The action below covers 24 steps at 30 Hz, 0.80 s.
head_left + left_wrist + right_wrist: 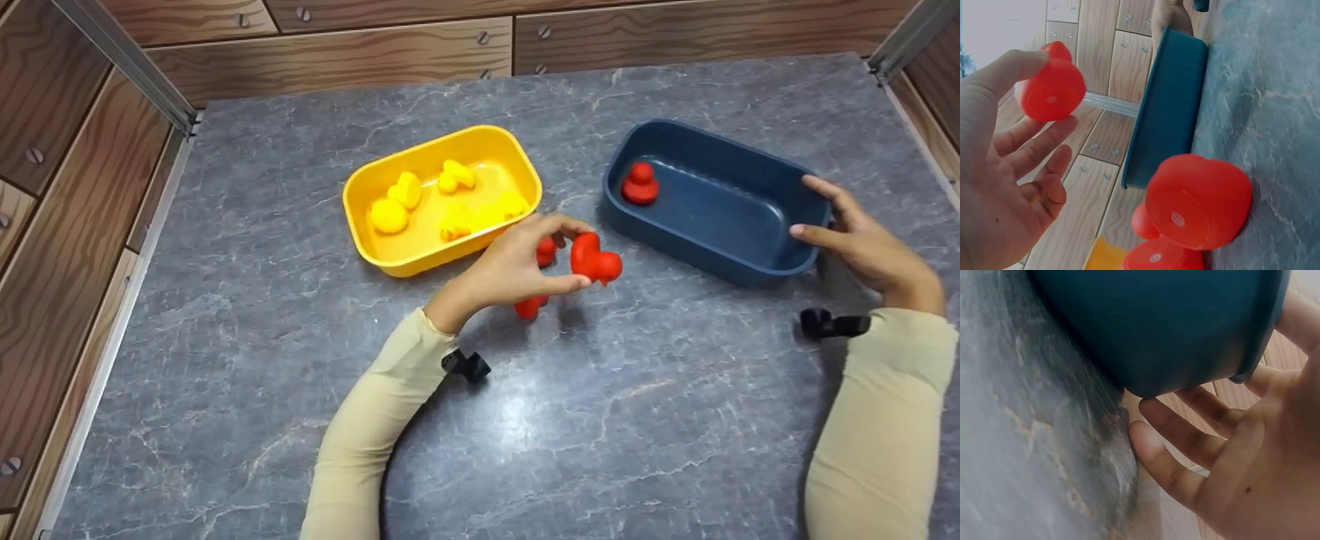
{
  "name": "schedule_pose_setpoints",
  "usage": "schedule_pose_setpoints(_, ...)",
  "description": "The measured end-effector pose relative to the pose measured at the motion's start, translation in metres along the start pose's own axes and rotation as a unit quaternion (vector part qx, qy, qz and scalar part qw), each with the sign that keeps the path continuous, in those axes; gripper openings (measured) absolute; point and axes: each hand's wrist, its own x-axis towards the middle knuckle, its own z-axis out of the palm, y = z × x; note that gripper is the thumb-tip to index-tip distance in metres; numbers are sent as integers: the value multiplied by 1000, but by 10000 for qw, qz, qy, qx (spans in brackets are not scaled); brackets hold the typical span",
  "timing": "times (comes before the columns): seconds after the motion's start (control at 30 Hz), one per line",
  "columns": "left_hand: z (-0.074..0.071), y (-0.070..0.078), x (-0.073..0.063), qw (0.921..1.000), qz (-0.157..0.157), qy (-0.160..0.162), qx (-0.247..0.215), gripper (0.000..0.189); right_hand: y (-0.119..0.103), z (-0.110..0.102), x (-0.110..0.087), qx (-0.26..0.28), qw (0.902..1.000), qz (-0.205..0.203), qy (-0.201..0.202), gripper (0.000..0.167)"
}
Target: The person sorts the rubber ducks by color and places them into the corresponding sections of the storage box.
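My left hand (514, 264) pinches a red toy duck (592, 259) between thumb and fingers, held above the table in front of the two bins. Two more red ducks (1199, 202) stand on the table under that hand, partly hidden by it in the head view. With my right hand (881, 251) I grip the right end of a dark blue bin (750, 259), thumb and a finger over its rim, the other fingers along the outside wall. Inside the blue bin, a single red duck (640, 185) sits at the left end.
A yellow bin (427, 264) left of the blue one holds several yellow ducks (389, 216). Wood-patterned panels (330, 64) with metal corner posts border the grey marbled table (600, 420) at the back and sides.
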Motion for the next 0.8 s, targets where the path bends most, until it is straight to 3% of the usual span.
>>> schedule_pose_setpoints(0.1,0,1,-1,9984,187,264,-471,54,1,0,0,344,9994,-96,-22,76)
schedule_pose_setpoints(0.27,0,5,-3,9914,443,564,-1098,51,0,0,-1,475,9988,-153,-10,77)
schedule_pose_setpoints(0.57,0,9,-5,9875,614,740,-1247,51,-2,0,-2,157,9998,-82,-38,79)
schedule_pose_setpoints(0.8,0,8,-5,9870,583,742,-1297,50,0,-1,-2,575,9982,-152,-20,78)
